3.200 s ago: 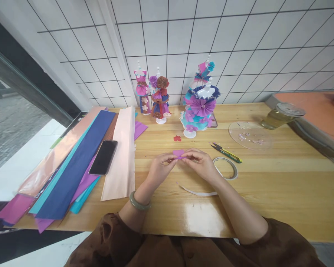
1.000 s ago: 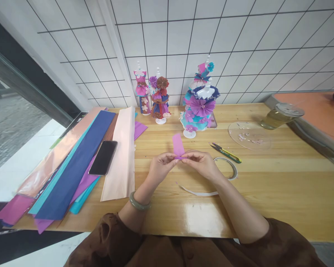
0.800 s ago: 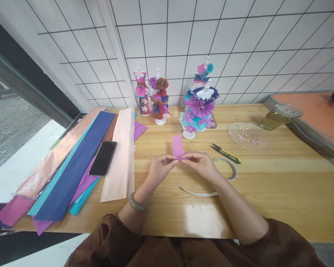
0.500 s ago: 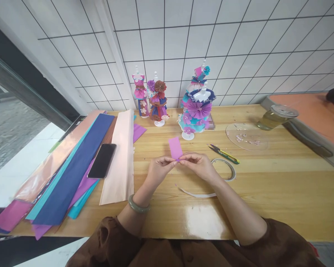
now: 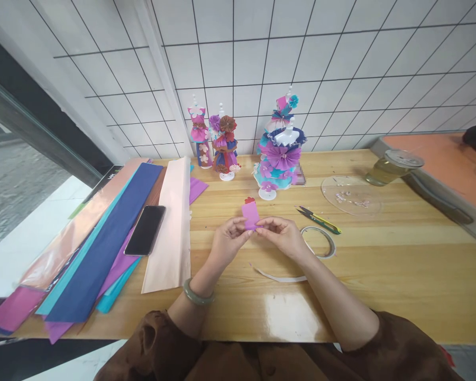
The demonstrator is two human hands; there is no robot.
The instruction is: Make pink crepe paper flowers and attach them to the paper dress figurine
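A small purple-pink piece of paper is held upright between both hands, its lower edge folded. My left hand pinches the left end of that edge, and my right hand pinches the right end. Just past the paper's top edge a red flower shape shows; most of it is hidden. To the right of my right hand lie a roll of white tape and thread snips with green and yellow handles. A curved white strip rests on the table below my hands.
Folded coloured papers and a black phone cover the left side. Behind stand paper-dressed mini mannequins. Back right, a clear plate holds small beads near a lidded cup.
The paper's lower edge is folded further, so the piece stands shorter. It has shifted slightly, and the red flower shape now shows behind its top. Both hands keep their pinch.
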